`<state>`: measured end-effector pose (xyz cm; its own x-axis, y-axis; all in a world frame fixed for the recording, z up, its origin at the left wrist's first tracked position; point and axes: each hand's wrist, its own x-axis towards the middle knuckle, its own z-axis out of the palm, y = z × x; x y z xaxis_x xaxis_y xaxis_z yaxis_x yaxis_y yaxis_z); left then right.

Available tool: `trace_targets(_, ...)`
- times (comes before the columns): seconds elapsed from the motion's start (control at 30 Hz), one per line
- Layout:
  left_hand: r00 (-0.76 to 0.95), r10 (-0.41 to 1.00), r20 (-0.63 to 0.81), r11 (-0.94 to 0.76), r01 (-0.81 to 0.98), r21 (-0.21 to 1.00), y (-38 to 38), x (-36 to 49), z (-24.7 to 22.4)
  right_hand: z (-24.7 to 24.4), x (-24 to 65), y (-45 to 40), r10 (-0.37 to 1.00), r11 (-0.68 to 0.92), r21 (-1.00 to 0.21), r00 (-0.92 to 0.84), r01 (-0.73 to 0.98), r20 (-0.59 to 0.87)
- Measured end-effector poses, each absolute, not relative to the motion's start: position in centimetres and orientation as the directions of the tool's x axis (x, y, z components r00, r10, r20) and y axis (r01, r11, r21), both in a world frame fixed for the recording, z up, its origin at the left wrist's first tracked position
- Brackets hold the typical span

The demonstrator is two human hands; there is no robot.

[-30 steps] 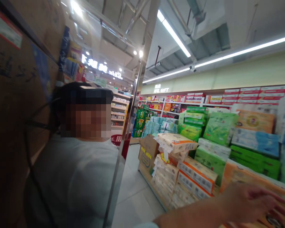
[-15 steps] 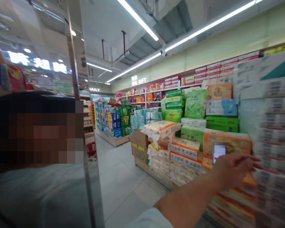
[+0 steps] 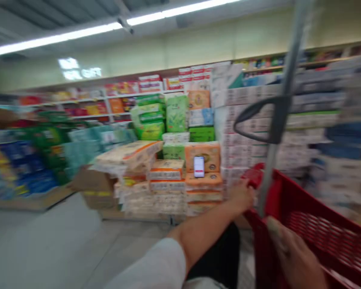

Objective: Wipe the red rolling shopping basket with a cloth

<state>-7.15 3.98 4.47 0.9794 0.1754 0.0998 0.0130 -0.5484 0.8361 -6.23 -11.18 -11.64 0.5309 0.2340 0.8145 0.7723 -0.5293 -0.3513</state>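
A red plastic shopping basket point(image 3: 297, 196) with a grey pull handle point(image 3: 278, 120) fills the lower right and is tilted. Reaching across from below, my left hand point(image 3: 242, 196) grips the far end of the basket's rim, beside the foot of the handle. My right hand point(image 3: 297, 255), blurred, is closed over the near rim, with part of its fingers hidden. Beyond my left hand, a lit phone point(image 3: 199, 166) leans upright against orange tissue packs point(image 3: 203, 156).
Stacked tissue packs point(image 3: 168, 170) and a tall wall of paper rolls point(image 3: 243, 140) stand ahead. Further left are a cardboard carton point(image 3: 93, 188) and blue and green packs point(image 3: 33, 160). Grey floor tiles point(image 3: 114, 245) lie below. Part of an arm point(image 3: 1, 117) shows at the left edge.
The view has swung right, and the person at the left is out of it. My left hand has gone from reaching in front of the packs to gripping the basket. Basket and right hand have appeared.
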Motion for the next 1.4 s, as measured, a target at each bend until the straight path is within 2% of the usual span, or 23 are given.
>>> trace_targets(0.07,0.962,0.212,0.174,-0.765,0.052,0.642,4.6,-4.6,4.4,-11.1,-5.4,-13.9,0.292,-0.572,-0.321,0.553,0.755,0.78)
trace_targets(0.1,0.964,0.203,0.17,-0.826,0.075,0.559,5.1,-3.0,4.2,-10.5,-4.9,-14.7,0.316,-0.611,-0.324,0.598,0.723,0.737)
trace_targets(0.17,0.978,0.152,0.142,-0.942,0.1,0.321,5.9,0.4,3.8,-9.1,-3.6,-15.0,0.308,-0.704,-0.321,0.68,0.634,0.666)
trace_targets(0.23,0.993,0.086,0.086,-0.987,0.073,0.146,6.5,3.4,3.3,-7.8,-2.3,-14.2,0.264,-0.739,-0.392,0.771,0.548,0.58)
trace_targets(0.3,0.991,0.079,0.112,-0.997,0.079,0.002,6.9,5.8,2.8,-7.0,-1.6,-13.2,0.304,-0.691,-0.461,0.802,0.557,0.514)
trace_targets(0.4,0.985,0.096,0.143,-0.976,0.121,-0.179,7.2,8.5,1.6,-7.3,-1.2,-12.7,0.349,-0.684,-0.391,0.748,0.615,0.565)
trace_targets(0.47,0.984,0.101,0.145,-0.962,0.133,-0.237,7.1,9.7,0.9,-7.9,-1.1,-13.2,0.382,-0.659,-0.359,0.705,0.661,0.597)
trace_targets(0.57,0.984,0.112,0.141,-0.958,0.145,-0.247,6.5,11.0,0.4,-8.8,-0.4,-13.7,0.391,-0.618,-0.375,0.685,0.691,0.615)
trace_targets(0.67,0.981,0.148,0.123,-0.958,0.173,-0.23,5.5,11.9,0.6,-9.8,0.8,-12.7,0.323,-0.647,-0.39,0.699,0.655,0.638)
trace_targets(0.87,0.986,0.049,0.162,-0.98,0.079,-0.181,3.7,13.3,0.9,-10.9,3.1,-11.6,0.26,-0.604,-0.253,0.487,0.756,0.834)
trace_targets(0.93,0.985,0.022,0.173,-0.985,0.051,-0.164,3.3,13.8,0.9,-10.1,4.0,-12.5,0.223,-0.593,-0.323,0.536,0.737,0.814)
trace_targets(1.03,0.981,0.001,0.196,-0.993,0.024,-0.115,2.5,14.5,1.0,-8.6,5.2,-13.4,0.155,-0.619,-0.499,0.718,0.606,0.678)
trace_targets(1.07,0.981,-0.001,0.194,-0.995,0.018,-0.1,2.1,14.7,1.1,-8.4,5.5,-13.5,0.143,-0.637,-0.507,0.735,0.581,0.663)
trace_targets(1.13,0.986,-0.016,0.169,-0.997,-0.003,-0.079,1.5,15.0,1.4,-8.6,5.8,-13.3,0.128,-0.683,-0.428,0.675,0.591,0.727)
trace_targets(1.27,0.988,-0.074,0.134,-0.997,-0.071,-0.023,0.6,15.7,2.0,-10.3,6.0,-13.1,0.157,-0.719,-0.199,0.435,0.665,0.887)
trace_targets(1.33,0.978,-0.119,0.172,-0.992,-0.126,0.028,0.5,16.3,2.0,-10.4,6.1,-13.4,0.174,-0.712,-0.198,0.442,0.674,0.88)
trace_targets(1.4,0.957,-0.186,0.222,-0.976,-0.206,0.07,0.6,17.2,1.8,-9.8,6.3,-13.6,0.132,-0.738,-0.301,0.566,0.604,0.814)
